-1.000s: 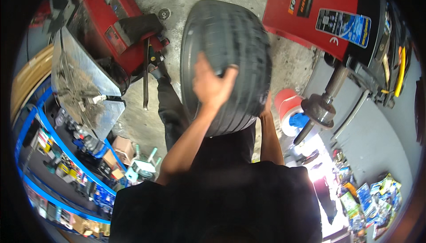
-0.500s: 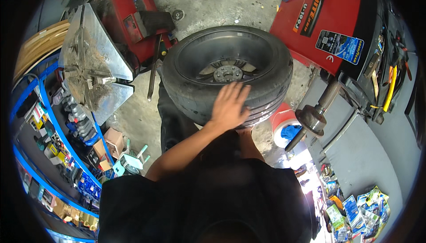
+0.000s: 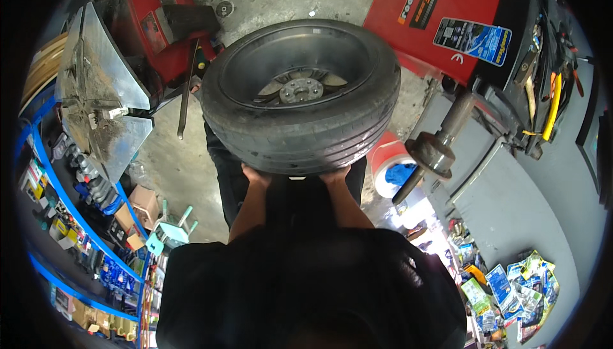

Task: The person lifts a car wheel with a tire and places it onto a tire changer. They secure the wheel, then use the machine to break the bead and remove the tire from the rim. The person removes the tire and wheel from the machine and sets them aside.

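Observation:
A car wheel (image 3: 300,129), a black tyre on a metal rim, is held up in front of my body, tilted so its hollow inner side faces up. My left hand (image 3: 255,176) grips the tyre from underneath at its near edge. A little to the right, my right hand (image 3: 336,175) supports the same near edge from below. The fingers of both hands are mostly hidden under the tread. The hub with its bolt holes (image 3: 301,91) shows deep inside the rim.
Left stands a metal clamping turntable (image 3: 105,103) on a red machine, with a pry bar (image 3: 187,94) beside it. Right are a red machine cabinet (image 3: 434,11), a threaded shaft with a cone (image 3: 431,154) and a red bucket (image 3: 388,170). Blue shelving (image 3: 83,221) holds boxes lower left.
My left hand has left the tyre's upper sidewall and now holds the near edge from below. The wheel sits further left and slightly higher in view, as does the surrounding scene.

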### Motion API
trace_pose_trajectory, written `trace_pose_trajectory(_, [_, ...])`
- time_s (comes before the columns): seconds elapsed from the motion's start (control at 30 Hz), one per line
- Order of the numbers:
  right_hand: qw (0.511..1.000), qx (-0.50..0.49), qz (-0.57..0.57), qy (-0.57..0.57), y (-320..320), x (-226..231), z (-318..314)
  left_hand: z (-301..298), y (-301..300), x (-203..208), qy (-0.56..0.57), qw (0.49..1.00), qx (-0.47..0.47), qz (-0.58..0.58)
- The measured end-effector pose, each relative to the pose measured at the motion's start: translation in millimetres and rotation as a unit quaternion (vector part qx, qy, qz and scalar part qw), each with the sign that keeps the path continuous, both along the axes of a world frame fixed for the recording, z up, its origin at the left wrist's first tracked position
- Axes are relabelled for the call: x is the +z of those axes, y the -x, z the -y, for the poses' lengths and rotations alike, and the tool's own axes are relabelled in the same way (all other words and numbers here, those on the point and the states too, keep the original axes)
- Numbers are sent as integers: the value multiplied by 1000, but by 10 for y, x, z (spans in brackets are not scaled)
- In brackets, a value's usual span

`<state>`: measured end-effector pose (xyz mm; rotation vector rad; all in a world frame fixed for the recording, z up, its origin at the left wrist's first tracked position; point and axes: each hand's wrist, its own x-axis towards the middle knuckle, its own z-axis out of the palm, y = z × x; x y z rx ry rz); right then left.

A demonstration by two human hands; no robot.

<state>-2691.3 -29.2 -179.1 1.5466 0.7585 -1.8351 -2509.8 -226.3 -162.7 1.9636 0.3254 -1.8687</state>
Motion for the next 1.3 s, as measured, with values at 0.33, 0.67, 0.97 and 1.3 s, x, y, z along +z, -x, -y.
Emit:
trace_pose_trajectory(0.33, [998,38,31,45,370,514,309,-49,422,479,94,974,125,-165])
trace_pose_trajectory(0.67, [347,565,-583,-469,1617,2064,1762,-519,525,28,43,972,161,-166])
trace_pose_trajectory(0.97, [93,969,-214,-75,1704,1501,2983,-412,272,-23,77,969,91,-215])
trace_pose_trajectory(1.3, [425,878,-188,-113,1787,1160,1833,362,303,863,-7,994,77,-81])
